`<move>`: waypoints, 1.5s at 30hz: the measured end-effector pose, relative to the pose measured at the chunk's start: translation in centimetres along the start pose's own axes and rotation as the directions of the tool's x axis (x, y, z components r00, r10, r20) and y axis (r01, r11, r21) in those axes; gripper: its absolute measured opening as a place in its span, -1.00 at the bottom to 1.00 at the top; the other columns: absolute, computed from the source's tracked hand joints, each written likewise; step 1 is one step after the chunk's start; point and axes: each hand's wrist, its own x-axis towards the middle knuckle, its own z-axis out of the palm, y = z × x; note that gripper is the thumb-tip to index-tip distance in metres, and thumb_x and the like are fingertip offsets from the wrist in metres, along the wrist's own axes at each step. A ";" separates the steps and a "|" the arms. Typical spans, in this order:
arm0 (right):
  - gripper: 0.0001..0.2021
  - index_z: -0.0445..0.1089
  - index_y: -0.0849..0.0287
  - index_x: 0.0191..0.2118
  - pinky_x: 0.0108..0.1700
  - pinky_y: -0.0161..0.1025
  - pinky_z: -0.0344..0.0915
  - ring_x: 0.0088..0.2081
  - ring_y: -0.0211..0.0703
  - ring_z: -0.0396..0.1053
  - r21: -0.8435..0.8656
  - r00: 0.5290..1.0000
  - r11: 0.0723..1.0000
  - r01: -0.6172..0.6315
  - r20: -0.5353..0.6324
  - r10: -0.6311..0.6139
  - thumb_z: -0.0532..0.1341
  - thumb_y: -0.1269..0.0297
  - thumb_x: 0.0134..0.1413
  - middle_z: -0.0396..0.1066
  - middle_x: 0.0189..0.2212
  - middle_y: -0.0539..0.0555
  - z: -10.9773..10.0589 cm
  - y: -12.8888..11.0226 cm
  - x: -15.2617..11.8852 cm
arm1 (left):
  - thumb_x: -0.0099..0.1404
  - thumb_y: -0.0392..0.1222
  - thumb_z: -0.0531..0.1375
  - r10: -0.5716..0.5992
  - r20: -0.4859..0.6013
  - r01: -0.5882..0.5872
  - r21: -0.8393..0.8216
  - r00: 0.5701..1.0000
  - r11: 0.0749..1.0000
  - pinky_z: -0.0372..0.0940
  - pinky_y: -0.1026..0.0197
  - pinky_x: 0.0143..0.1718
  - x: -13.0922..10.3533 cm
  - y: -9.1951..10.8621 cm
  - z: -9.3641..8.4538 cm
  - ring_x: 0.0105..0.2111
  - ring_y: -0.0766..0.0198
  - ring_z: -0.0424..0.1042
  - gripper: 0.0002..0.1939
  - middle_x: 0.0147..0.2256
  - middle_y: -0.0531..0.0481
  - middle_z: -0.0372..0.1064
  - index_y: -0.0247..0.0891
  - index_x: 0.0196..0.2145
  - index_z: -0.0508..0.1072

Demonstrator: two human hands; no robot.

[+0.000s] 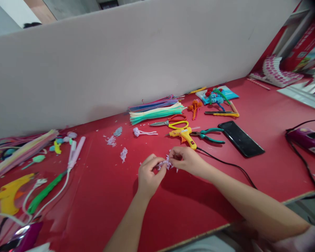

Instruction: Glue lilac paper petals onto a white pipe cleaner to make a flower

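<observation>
Over the red table, my left hand (149, 174) has its thumb and fingers closed in a pinch on a pale purple fluffy piece (168, 164). My right hand (187, 160) meets it from the other side, fingertips pinched against the same piece; its exact shape is partly hidden by the fingers. Just beyond my hands are a yellow glue gun (182, 133), yellow-and-red scissors (170, 123) and teal-handled pliers (208, 134). A small pale purple flower with stems (144, 132) lies to their left. Purple clippings (124, 154) are scattered nearby.
Bundles of pipe cleaners (157, 112) lie along the white partition (136, 63). A black phone (240, 138) and a purple power strip (308, 140) are on the right. Leftward lie a pink hair straightener (76, 154), another yellow glue gun (10, 192) and looping cords.
</observation>
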 end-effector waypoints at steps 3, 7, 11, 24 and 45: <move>-0.94 0.26 0.17 -0.48 -0.50 -0.39 0.10 -0.57 -0.35 0.17 -0.007 1.000 1.000 0.009 0.003 -0.009 0.12 0.46 -0.12 0.23 -0.63 -0.09 0.0 0.1 0.0 | 0.20 -0.22 0.12 -0.002 -0.001 0.002 0.004 1.000 1.000 0.12 0.32 -0.46 0.0 0.0 0.1 -0.50 0.36 0.19 -0.89 -0.50 0.07 0.15 -0.23 -0.43 0.43; -0.96 0.25 0.17 -0.46 -0.48 -0.39 0.12 -0.56 -0.35 0.19 0.012 1.000 1.000 0.024 0.002 -0.024 0.13 0.44 -0.11 0.25 -0.61 -0.09 0.2 0.2 0.0 | 0.21 -0.21 0.12 -0.004 -0.001 0.004 -0.009 1.000 1.000 0.11 0.33 -0.47 0.0 0.0 0.1 -0.51 0.36 0.19 -0.88 -0.52 0.08 0.13 -0.23 -0.44 0.42; -0.96 0.25 0.17 -0.45 -0.48 -0.40 0.12 -0.56 -0.35 0.20 -0.003 1.000 1.000 0.013 0.001 -0.013 0.13 0.43 -0.11 0.25 -0.61 -0.09 0.3 0.4 -0.1 | 0.21 -0.24 0.12 0.022 -0.003 -0.022 0.000 1.000 1.000 0.12 0.32 -0.44 0.0 0.0 0.1 -0.49 0.36 0.19 -0.90 -0.50 0.08 0.14 -0.24 -0.43 0.42; -0.96 0.24 0.17 -0.45 -0.51 -0.40 0.08 -0.58 -0.36 0.18 -0.036 1.000 0.999 0.010 0.008 -0.010 0.13 0.42 -0.10 0.23 -0.62 -0.11 0.4 0.7 -0.1 | 0.20 -0.28 0.13 0.070 -0.013 -0.070 0.047 0.997 0.996 0.12 0.30 -0.43 0.0 -0.2 0.1 -0.49 0.35 0.20 -0.91 -0.50 0.07 0.16 -0.25 -0.41 0.44; -0.97 0.24 0.17 -0.46 -0.52 -0.41 0.07 -0.58 -0.37 0.16 -0.033 1.000 0.999 0.002 0.012 -0.001 0.13 0.42 -0.10 0.23 -0.62 -0.11 0.4 0.9 0.0 | 0.21 -0.24 0.13 0.055 0.006 -0.056 0.046 0.998 0.997 0.14 0.30 -0.43 0.0 -0.3 0.1 -0.49 0.35 0.21 -0.90 -0.49 0.05 0.18 -0.25 -0.40 0.45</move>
